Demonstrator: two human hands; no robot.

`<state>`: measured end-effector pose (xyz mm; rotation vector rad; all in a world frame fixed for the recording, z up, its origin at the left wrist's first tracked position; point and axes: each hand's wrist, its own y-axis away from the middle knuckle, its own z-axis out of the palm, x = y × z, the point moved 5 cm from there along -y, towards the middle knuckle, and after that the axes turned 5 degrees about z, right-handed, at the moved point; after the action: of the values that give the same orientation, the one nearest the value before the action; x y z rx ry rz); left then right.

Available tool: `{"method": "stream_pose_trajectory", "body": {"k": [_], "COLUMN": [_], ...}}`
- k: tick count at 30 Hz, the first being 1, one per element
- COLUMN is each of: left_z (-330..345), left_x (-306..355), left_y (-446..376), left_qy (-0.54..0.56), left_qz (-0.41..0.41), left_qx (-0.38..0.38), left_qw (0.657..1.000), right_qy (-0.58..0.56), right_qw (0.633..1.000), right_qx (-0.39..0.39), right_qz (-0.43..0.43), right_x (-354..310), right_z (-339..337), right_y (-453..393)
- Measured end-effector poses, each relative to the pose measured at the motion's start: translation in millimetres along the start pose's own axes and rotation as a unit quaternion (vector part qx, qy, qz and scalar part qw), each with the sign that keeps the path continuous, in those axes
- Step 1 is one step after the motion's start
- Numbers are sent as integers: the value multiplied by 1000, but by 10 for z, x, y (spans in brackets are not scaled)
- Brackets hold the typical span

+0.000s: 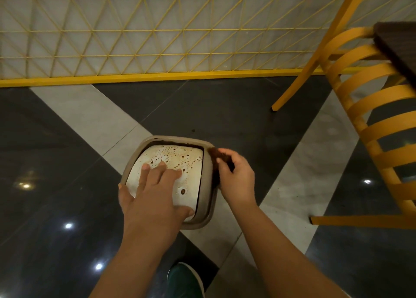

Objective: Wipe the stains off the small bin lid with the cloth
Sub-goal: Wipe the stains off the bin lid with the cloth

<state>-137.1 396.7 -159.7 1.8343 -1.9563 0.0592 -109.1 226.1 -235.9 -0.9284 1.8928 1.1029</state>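
Small bin lid (177,162) sits on the bin on the floor (225,117), its pale flap speckled w/ brown stains. Left hand (155,189) lies flat on the flap, fingers straight, steadying it. Right hand (236,176) grips a dark brown cloth (216,157) at the lid's right rim. Wiping looks barely started; next move prob. calls for sweeping the cloth left across the spots. Open floor left and ahead; yellow chair (371,122) near on the right.
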Motion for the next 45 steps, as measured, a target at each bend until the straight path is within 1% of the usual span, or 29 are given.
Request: {"method": "stream_pose_trajectory", "body": {"k": [3, 6, 8, 9, 10, 11, 13, 14, 15, 18, 22, 24, 26, 27, 29, 30, 32, 34, 36, 39, 42, 45], "left_z": [3, 6, 7, 10, 12, 14, 13, 11, 10, 7, 15, 23, 30, 29, 24, 17, 12, 15, 21, 16, 16, -10], "left_x": [-8, -11, -14, -17, -21, -21, -13, -10, -6, -7, -15, -17, -13, -13, -19, -21, -12, -4, -2, -4, -26, -84], "left_y": [-1, 4, 0, -6, -14, -18, -16, -16, -14, -19, -6, 2, 7, 8, 1, -3, -4, 1, 0, -11, -24, -41], "left_qy": [1, 2, -2, -5, -7, -8, -5, -3, -2, -8, -12, -9, -6, -4, -4, -4, -3, -2, -2, -5, -10, -30], "left_qz": [1, 5, 7, 7, 7, 7, 6, 5, 4, 1, 6, 8, 10, 11, 10, 9, 7, 6, 6, 12, 11, 3], "left_qx": [1, 8, 10, 10, 9, 8, 4, 4, 3, 0, 0, 3, 6, 7, 6, 6, 7, 7, 7, 14, 23, 43], "left_qw": [1000, 1000, 1000, 1000, 1000, 1000, 1000, 1000, 1000, 1000, 1000, 1000, 1000, 1000, 1000, 1000, 1000, 1000, 1000, 1000, 1000, 999], "right_qy": [7, 26, 69, 82, 82, 68, 21, 12, 19, 44, 105, 131, 145, 122, 74, 75, 112, 125, 119, 115, 73, 8], "right_qw": [1000, 995, 985, 980, 980, 985, 997, 999, 999, 999, 993, 989, 988, 992, 997, 997, 994, 992, 992, 991, 993, 997], "right_qx": [3, 3, 5, 5, 6, 7, 9, 10, 10, -6, -52, -62, -50, -35, -4, 7, 15, 3, -25, -69, -65, -53], "right_qz": [-22, -96, -159, -180, -180, -159, -78, -45, -29, -28, -27, -18, -28, -27, 13, 27, 12, -6, -18, 21, 64, 54], "right_x": [164, 126, -42, -132, -185, -203, -88, 11, 104, 352, 659, 627, 463, 353, 211, 169, 134, 200, 382, 624, 684, 427], "right_z": [-45, -91, -108, -97, -80, -60, -12, 12, 28, 22, 29, 8, -13, -44, -85, -75, -28, -1, -10, -6, 43, 3], "right_y": [417, 842, 810, 711, 569, 403, 119, 58, 64, 400, 906, 871, 662, 520, 204, 77, -10, 142, 479, 954, 934, 605]}}
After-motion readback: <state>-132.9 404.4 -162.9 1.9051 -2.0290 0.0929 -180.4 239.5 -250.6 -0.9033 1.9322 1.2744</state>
